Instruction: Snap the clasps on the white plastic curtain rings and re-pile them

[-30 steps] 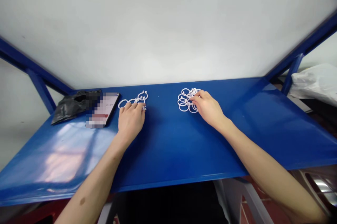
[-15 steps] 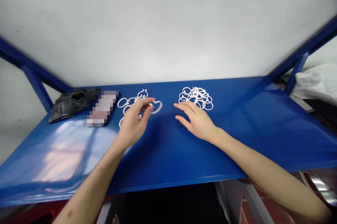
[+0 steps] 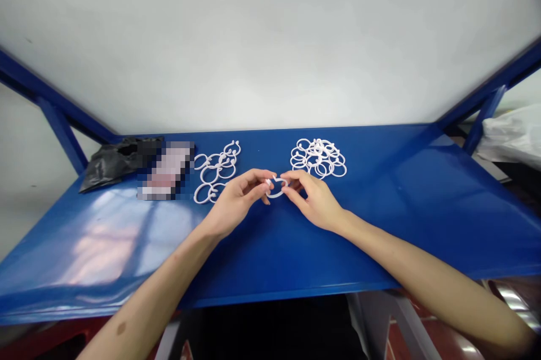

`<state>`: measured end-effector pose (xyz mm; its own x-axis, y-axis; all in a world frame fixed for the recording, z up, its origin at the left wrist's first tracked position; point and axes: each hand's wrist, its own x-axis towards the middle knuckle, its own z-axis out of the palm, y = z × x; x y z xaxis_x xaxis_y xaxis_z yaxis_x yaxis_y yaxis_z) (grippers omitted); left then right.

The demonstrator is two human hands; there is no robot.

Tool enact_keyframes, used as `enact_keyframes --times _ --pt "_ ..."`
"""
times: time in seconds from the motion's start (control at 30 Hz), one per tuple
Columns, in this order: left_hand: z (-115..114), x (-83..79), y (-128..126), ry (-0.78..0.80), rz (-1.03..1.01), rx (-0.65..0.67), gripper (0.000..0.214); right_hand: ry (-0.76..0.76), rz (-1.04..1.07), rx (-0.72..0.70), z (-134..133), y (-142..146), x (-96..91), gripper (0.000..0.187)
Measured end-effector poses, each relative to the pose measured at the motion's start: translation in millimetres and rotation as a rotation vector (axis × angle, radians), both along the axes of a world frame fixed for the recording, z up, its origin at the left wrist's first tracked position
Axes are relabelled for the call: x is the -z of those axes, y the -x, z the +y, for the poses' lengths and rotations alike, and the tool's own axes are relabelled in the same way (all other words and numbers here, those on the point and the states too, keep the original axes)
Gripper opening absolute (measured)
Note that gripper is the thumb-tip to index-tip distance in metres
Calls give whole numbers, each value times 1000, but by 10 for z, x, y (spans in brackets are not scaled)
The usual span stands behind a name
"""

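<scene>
Both hands have drawn together since half a second ago: the left hand (image 3: 236, 199) has carried a white ring (image 3: 277, 196) rightward, and the right hand (image 3: 316, 202) has closed from an open pose onto its far side. The ring now sits between the two hands, above the front-middle part of the counter (image 3: 270, 258). Its knobbed ends lie at the left hand's grip, where thumb and forefinger are clamped on that side; its rounded side lies at the right hand's grip, thumb and forefinger together on the curve. Between the two grips the lower arc shows bare, bowed toward the person. Beyond the left hand, a loose group of similar rings (image 3: 218, 166) lies on the blue surface, some overlapping, the nearest partly behind that hand. Past the right hand, a denser pile of rings (image 3: 319, 151) lies heaped, overlapping one another, just behind its fingers. Farther left, a pixelated phone (image 3: 164, 171) rests flat beside a crumpled black bag (image 3: 112, 165). At the far right edge, well apart from the hands, a whitish plastic bag (image 3: 513, 134) shows.
</scene>
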<state>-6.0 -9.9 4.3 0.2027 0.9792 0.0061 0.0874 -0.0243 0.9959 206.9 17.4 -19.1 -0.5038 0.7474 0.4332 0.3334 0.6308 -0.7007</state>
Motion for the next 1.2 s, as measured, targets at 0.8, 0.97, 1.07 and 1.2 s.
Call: enact_keyframes --times 0.8,0.97,1.07,1.2 --pt "-75 226 -154 -249 222 -124 30 -363 -241 -31 -85 -7 -3 27" --pt "62 155 -48 -391 515 -166 34 -429 -263 136 88 -1 -58 25" --pt "198 140 155 -520 807 -320 33 -481 -260 333 293 -85 -62 25" --pt "325 194 425 -501 1205 -500 38 -479 -341 489 518 -243 -17 23"
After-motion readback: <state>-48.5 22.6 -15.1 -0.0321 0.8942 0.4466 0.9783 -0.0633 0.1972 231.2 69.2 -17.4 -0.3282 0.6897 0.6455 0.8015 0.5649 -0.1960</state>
